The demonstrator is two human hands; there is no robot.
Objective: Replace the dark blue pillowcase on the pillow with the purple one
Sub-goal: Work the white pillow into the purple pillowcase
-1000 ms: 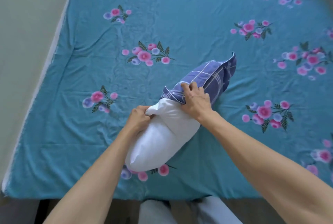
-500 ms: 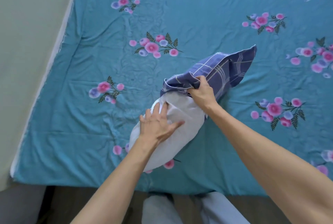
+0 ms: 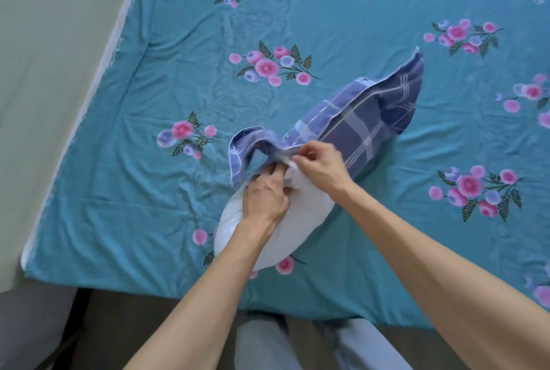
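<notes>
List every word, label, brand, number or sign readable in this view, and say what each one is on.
None: no readable text anywhere in the head view.
Plaid blue-purple fabric pillowcase: white check lines only, no label showing.
White stuffed pillow: plain, no tag visible.
Teal bed sheet with pink flowers: floral print, no lettering.

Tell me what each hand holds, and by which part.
The right hand pinches the blue checked pillowcase at its open edge. The left hand grips the white pillow near that opening.
</notes>
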